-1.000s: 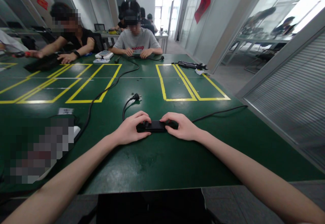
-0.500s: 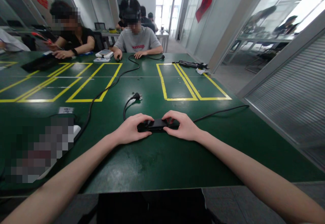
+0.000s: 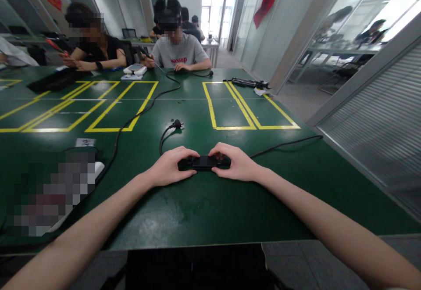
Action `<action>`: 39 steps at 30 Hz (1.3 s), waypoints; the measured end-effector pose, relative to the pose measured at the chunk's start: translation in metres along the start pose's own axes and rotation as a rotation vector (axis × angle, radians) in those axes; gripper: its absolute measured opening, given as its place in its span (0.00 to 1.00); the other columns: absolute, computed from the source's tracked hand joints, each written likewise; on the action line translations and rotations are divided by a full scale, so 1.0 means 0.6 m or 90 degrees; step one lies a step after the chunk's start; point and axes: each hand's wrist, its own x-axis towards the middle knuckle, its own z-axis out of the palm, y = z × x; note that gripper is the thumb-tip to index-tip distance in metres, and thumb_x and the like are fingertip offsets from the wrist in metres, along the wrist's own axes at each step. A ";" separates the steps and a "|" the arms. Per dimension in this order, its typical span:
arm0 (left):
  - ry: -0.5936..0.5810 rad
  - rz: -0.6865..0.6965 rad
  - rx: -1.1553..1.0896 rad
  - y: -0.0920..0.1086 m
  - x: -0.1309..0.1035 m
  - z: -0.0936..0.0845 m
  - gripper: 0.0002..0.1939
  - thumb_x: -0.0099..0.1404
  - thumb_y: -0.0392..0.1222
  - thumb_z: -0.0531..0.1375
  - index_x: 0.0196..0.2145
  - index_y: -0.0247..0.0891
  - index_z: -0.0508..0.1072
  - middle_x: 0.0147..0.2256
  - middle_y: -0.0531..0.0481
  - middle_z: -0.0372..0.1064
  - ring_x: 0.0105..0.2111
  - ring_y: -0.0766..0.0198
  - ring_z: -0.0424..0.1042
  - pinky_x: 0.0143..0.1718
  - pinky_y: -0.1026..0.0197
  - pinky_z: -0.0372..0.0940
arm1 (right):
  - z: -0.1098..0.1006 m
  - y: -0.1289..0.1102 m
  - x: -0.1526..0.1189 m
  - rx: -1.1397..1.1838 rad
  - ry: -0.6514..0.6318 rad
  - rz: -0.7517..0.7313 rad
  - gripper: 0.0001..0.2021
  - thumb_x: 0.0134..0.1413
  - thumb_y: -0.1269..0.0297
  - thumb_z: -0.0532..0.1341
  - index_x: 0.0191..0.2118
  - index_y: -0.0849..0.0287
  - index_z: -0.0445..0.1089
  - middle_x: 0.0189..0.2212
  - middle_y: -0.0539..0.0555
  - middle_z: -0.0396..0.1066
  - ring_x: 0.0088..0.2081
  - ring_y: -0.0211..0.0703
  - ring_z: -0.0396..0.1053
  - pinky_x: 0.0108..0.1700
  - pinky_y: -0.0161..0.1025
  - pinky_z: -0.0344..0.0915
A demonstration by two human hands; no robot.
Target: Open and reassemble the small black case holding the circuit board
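A black power adapter (image 3: 204, 162) lies on the green table (image 3: 210, 211) in front of me. My left hand (image 3: 173, 165) grips its left end between thumb and fingers. At the opposite end, my right hand (image 3: 234, 162) has thumb and fingertips on the adapter in the same way. Beyond my left hand, a cord with a black plug (image 3: 177, 124) curves up and rests on the table, pins facing right. From behind my right hand a thin black cable (image 3: 286, 146) runs off to the right. Both cord ends at the adapter are covered by my hands.
Yellow tape rectangles (image 3: 235, 128) mark the table. A white-edged, blurred-out object (image 3: 98, 169) lies at left beside a long black cable (image 3: 117, 143). A folded black tripod-like stand (image 3: 248, 83) lies far right. Two co-workers (image 3: 179, 48) sit across the table.
My right hand has shifted very slightly left on the adapter, which looks turned a little. The grey-shirted co-worker has raised a hand holding a thin tool; the other co-worker's hands have moved.
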 end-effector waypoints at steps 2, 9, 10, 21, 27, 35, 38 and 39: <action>-0.002 0.003 -0.003 0.001 0.000 -0.001 0.18 0.63 0.41 0.67 0.51 0.41 0.75 0.44 0.47 0.77 0.43 0.57 0.76 0.46 0.56 0.71 | -0.001 0.000 0.000 0.002 -0.001 -0.001 0.12 0.53 0.68 0.67 0.45 0.57 0.70 0.39 0.53 0.73 0.38 0.43 0.71 0.41 0.40 0.70; 0.004 0.017 -0.002 0.001 0.001 0.001 0.18 0.63 0.40 0.67 0.51 0.41 0.75 0.44 0.47 0.77 0.43 0.57 0.76 0.46 0.56 0.71 | -0.004 -0.001 -0.002 0.007 -0.004 0.004 0.12 0.54 0.67 0.66 0.45 0.56 0.71 0.39 0.53 0.72 0.37 0.43 0.71 0.40 0.41 0.70; 0.003 0.019 -0.002 0.001 0.001 0.001 0.18 0.63 0.40 0.67 0.51 0.41 0.75 0.44 0.47 0.77 0.43 0.57 0.76 0.46 0.56 0.70 | -0.004 -0.001 -0.002 0.007 -0.004 0.003 0.12 0.54 0.67 0.66 0.45 0.56 0.71 0.39 0.53 0.72 0.37 0.43 0.71 0.40 0.40 0.69; -0.003 0.046 -0.025 -0.003 0.000 0.003 0.17 0.66 0.40 0.66 0.52 0.39 0.75 0.47 0.44 0.78 0.47 0.56 0.76 0.50 0.53 0.71 | -0.005 0.003 -0.002 0.006 -0.016 -0.009 0.13 0.53 0.69 0.67 0.44 0.57 0.70 0.38 0.52 0.71 0.36 0.42 0.70 0.39 0.39 0.68; 0.007 0.065 -0.010 -0.001 0.001 0.008 0.14 0.66 0.39 0.65 0.49 0.39 0.76 0.48 0.43 0.78 0.48 0.54 0.76 0.50 0.51 0.71 | -0.010 0.000 -0.001 0.018 -0.046 0.002 0.07 0.57 0.66 0.67 0.40 0.57 0.68 0.38 0.53 0.70 0.36 0.42 0.69 0.38 0.38 0.67; 0.003 0.058 0.029 0.003 0.005 0.007 0.14 0.64 0.39 0.65 0.48 0.40 0.76 0.46 0.44 0.79 0.45 0.54 0.76 0.48 0.52 0.71 | -0.012 0.000 0.001 -0.005 -0.061 -0.007 0.07 0.59 0.65 0.66 0.37 0.57 0.66 0.36 0.52 0.68 0.35 0.42 0.68 0.37 0.37 0.64; 0.005 0.079 0.064 0.006 0.006 0.008 0.11 0.66 0.39 0.64 0.47 0.39 0.76 0.46 0.44 0.79 0.45 0.54 0.76 0.47 0.52 0.71 | -0.010 0.002 0.001 -0.036 -0.065 -0.021 0.08 0.59 0.65 0.66 0.36 0.56 0.65 0.37 0.52 0.68 0.36 0.43 0.68 0.38 0.38 0.64; 0.005 0.086 0.076 0.007 0.005 0.009 0.10 0.66 0.40 0.63 0.46 0.39 0.76 0.46 0.43 0.79 0.45 0.54 0.76 0.47 0.52 0.71 | -0.009 0.002 0.001 -0.056 -0.067 -0.029 0.08 0.59 0.64 0.66 0.37 0.56 0.65 0.37 0.53 0.68 0.37 0.43 0.68 0.38 0.38 0.64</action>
